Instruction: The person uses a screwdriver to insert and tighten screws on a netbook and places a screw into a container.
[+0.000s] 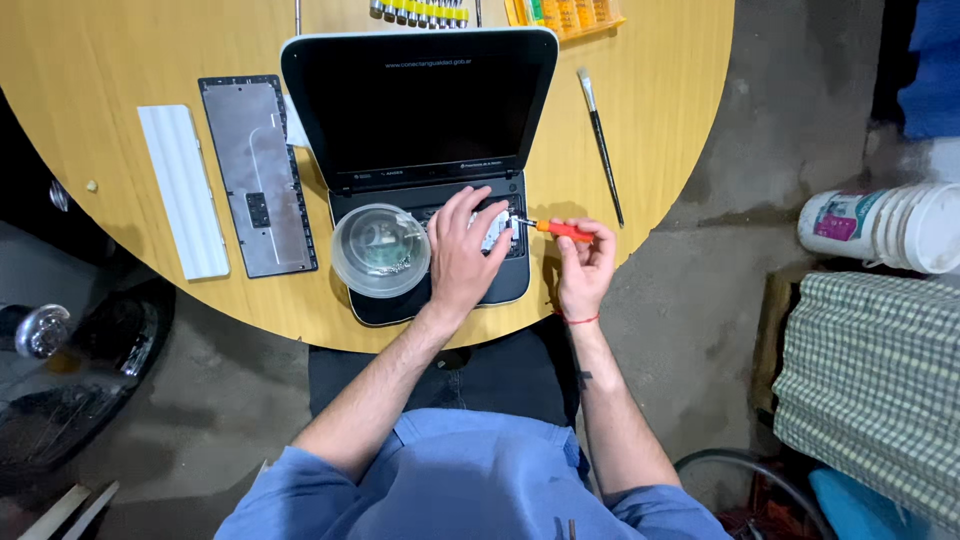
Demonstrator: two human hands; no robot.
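1. On the round wooden table (100, 60) in front of us sits a small open laptop (420, 110), its dark screen tilted back and its keyboard deck opened up.
2. Our left hand (462, 252) lies flat on the laptop's base, fingers spread wide and pressed down on the exposed inside; it grips nothing that we can see.
3. Our right hand (585, 265) hovers just off the laptop's right edge, its fingers curled closed around the orange handle of a small screwdriver (555, 229).
4. The screwdriver lies nearly level, its tip pointing left into the laptop's base, just beside the fingertips of our left hand. Whether the tip touches a screw we cannot tell.
5. A clear round bowl (381, 250) rests on the left part of the laptop's base, just beside our left hand; small bits lie in it, too small to make out.
6. Left of the laptop lies a grey metal plate (257, 175), and left of that a long white panel (183, 190), side by side on the table.
7. A thin paintbrush (600, 140) lies on the table to the right of the screen.
8. At the table's far edge we see a row of yellow-handled tools (420, 12) and an orange case (570, 15).
9. On the floor to the right stands a white bucket (880, 228).
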